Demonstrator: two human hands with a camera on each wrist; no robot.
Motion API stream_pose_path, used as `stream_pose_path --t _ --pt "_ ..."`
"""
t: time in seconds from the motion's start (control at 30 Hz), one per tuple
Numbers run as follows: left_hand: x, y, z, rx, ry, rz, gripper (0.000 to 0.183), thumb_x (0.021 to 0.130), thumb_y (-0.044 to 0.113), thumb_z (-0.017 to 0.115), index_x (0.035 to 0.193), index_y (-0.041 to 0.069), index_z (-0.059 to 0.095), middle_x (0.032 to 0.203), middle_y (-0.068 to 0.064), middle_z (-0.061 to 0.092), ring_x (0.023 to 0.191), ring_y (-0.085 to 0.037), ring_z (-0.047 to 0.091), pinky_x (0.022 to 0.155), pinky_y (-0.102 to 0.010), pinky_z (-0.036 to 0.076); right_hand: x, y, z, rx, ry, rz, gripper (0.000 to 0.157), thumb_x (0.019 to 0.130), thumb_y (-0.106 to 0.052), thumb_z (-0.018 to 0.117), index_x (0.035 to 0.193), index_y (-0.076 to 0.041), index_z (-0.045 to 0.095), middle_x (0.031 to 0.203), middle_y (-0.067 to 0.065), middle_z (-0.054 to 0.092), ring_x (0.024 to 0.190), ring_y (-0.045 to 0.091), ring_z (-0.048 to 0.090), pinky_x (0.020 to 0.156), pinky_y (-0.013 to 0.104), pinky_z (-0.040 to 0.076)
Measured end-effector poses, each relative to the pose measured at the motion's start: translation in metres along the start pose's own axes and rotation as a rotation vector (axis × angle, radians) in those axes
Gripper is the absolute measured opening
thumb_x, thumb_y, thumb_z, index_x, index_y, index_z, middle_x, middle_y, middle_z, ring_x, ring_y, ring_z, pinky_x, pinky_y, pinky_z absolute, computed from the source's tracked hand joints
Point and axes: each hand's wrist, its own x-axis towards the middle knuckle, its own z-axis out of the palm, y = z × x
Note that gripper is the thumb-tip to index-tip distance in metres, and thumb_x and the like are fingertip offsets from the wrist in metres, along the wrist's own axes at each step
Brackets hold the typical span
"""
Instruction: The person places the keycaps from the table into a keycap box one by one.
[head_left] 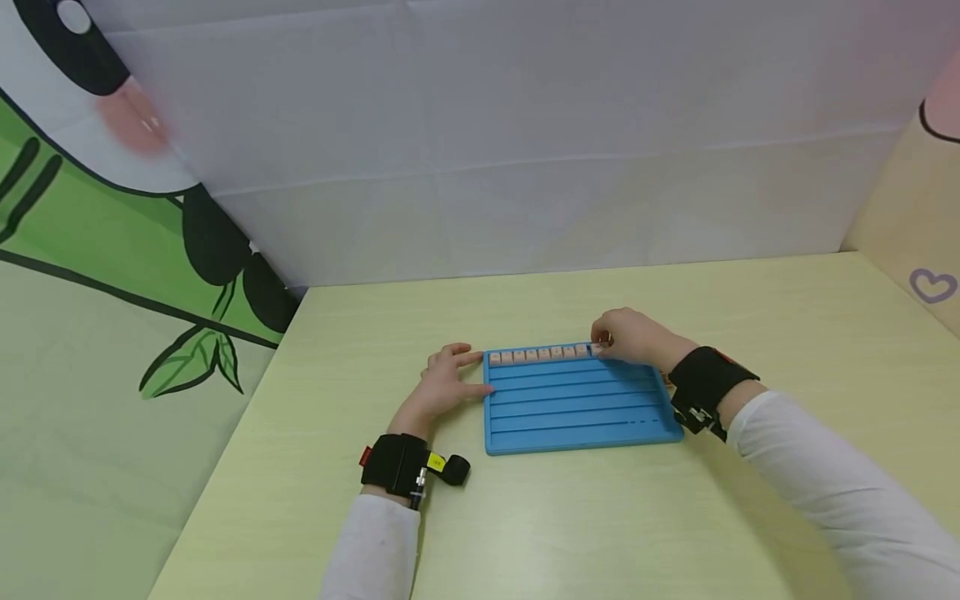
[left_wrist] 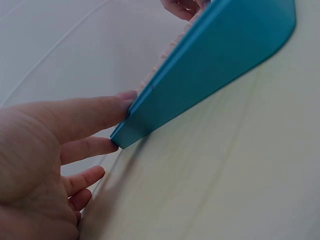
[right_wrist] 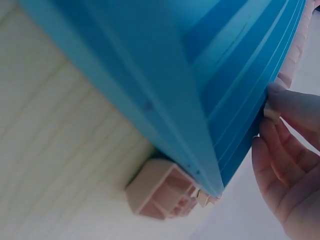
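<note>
A blue ridged tray point(head_left: 573, 408) lies on the table, with a row of small pale pink keycaps point(head_left: 537, 354) along its far ledge. My left hand point(head_left: 444, 382) is at its left side, thumb and a finger touching the edge near the far left corner, the other fingers spread. At the right end of the row my right hand point(head_left: 637, 337) pinches one keycap point(right_wrist: 271, 115) between thumb and fingers, right at the tray's far edge. A gap separates it from the rest of the row.
Hollow pink keycaps point(right_wrist: 162, 189) lie on the table by the tray's right side, mostly hidden by the right wrist in the head view. The pale wooden table point(head_left: 525, 525) meets a white cloth backdrop point(head_left: 480, 200) at the back; a printed cloth point(head_left: 112, 250) hangs at left.
</note>
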Motion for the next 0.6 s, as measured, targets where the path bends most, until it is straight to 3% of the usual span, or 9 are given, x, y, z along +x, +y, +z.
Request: stream_pose_path --t 0.6 --pt "-0.0032 0.0035 -0.0024 -0.022 -0.002 -0.013 0.07 0.076 0.029 0.076 0.138 0.008 0.049 0.15 -0.011 0.03 0.138 -0.036 0.019 0.104 -0.055 0.025 -0.0003 -0.0009 -0.0017 -0.014 -0.013 0.004 0.012 0.085 -0.01 0.065 0.094 -0.002 0.068 0.087 0.009 0.065 0.078 0.022 0.055 0.074 0.038 0.049"
